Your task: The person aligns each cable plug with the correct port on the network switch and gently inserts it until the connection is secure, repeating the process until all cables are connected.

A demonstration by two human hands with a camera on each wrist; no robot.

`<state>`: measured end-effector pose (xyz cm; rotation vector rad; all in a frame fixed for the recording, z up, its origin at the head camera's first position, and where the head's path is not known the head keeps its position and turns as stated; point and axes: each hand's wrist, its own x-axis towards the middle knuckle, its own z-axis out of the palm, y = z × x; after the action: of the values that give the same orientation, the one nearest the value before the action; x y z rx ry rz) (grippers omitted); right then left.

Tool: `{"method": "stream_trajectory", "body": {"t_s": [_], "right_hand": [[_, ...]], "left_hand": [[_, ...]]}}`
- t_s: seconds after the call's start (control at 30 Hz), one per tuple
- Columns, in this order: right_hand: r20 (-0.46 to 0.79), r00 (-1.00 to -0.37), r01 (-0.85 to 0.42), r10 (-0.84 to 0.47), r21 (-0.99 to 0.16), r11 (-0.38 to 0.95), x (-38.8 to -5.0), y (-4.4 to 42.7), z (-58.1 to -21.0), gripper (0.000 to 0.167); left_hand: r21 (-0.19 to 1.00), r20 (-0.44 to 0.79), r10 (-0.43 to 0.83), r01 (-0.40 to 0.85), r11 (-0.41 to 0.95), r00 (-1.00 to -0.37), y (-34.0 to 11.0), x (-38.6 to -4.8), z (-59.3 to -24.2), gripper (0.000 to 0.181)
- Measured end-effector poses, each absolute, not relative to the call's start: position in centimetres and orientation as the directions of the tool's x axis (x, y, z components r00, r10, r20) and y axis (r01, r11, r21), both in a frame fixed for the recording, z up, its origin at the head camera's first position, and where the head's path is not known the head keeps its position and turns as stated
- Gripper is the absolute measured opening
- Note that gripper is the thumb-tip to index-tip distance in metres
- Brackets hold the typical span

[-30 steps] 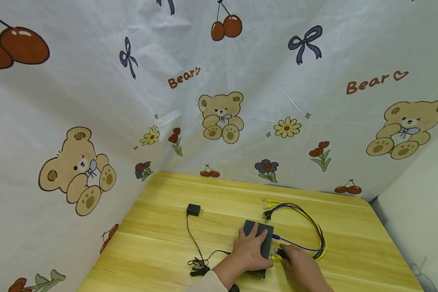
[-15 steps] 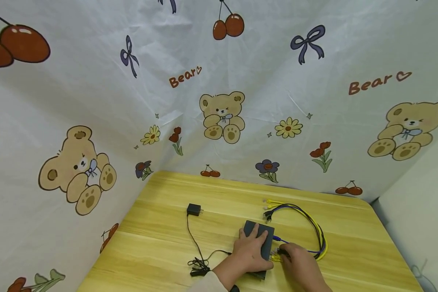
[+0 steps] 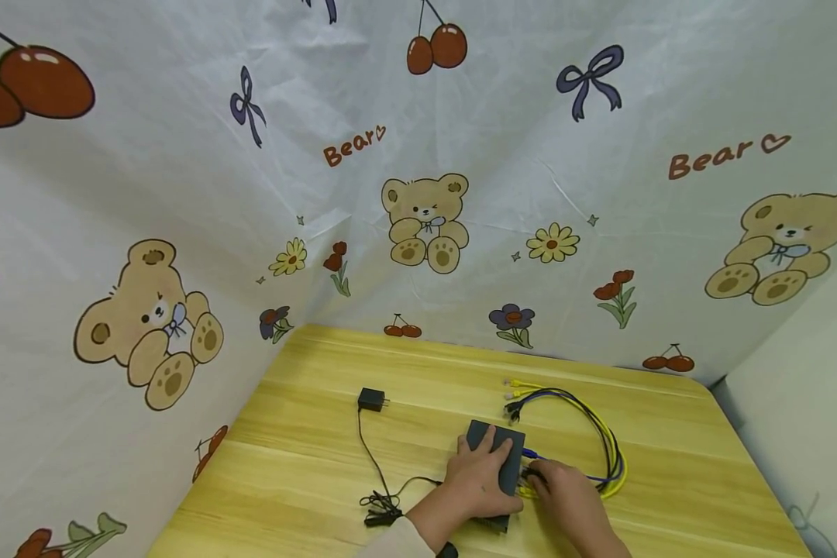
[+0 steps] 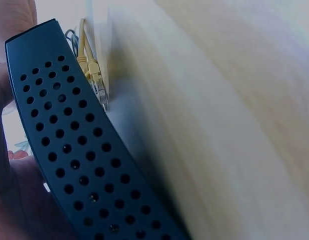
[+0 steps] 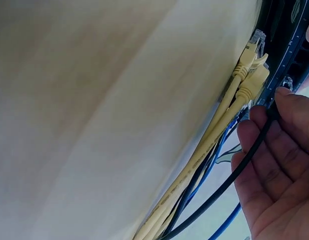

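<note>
- Box [image 3: 509, 471]: black, on table [image 3: 307, 442], directly beneath left hand [image 3: 477, 480].
- Left hand: unclenched, spread over top of box, grasping nothing.
- Right hand [image 3: 568, 492]: grasping black cable [image 5: 247, 157], pinching plug end between thumb and fingertips, just beside port face of box. Clear plug tip just past thumb; cannot tell whether seated.
- Yellow cables [image 5: 252, 82]: with clear plug tips exposed, just beside right fingertips, near port face.
- Blue cable [image 3: 529, 453]: plug end at port face, just beyond right fingertips.
- Cable far ends [image 3: 514, 411]: black and yellow, lying farther out beyond both hands.
- Power adapter [image 3: 372, 399]: farther out and well to left of left hand. Cord bundle [image 3: 382, 510] beside left wrist.
- Bear-print sheet [image 3: 495, 139]: hanging beyond both hands.
</note>
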<state>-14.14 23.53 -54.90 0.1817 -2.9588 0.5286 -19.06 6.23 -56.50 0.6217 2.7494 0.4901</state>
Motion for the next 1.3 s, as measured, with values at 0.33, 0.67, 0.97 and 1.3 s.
{"method": "stream_trajectory", "body": {"t_s": [0.33,0.67,0.97,1.3], "right_hand": [[0.149,-0.983,-0.151,-0.110,-0.298,0.943,-14.3,23.4,-55.3,0.011],[0.192,-0.975,-0.161,-0.116,-0.241,0.957,-14.1,23.3,-55.3,0.010],[0.384,-0.900,-0.253,-0.208,-0.070,0.965,-14.2,23.3,-55.6,0.018],[0.354,-0.900,-0.306,-0.254,-0.098,0.947,-15.0,23.0,-55.8,0.018]], "left_hand": [[0.403,-0.178,0.453,0.355,0.843,-0.873,6.2,-18.9,-56.3,0.091],[0.405,-0.174,0.452,0.355,0.843,-0.875,6.1,-18.9,-56.2,0.092],[0.394,-0.188,0.441,0.344,0.853,-0.878,6.1,-18.8,-56.1,0.092],[0.358,-0.159,0.444,0.367,0.858,-0.882,6.2,-18.7,-55.9,0.094]]}}
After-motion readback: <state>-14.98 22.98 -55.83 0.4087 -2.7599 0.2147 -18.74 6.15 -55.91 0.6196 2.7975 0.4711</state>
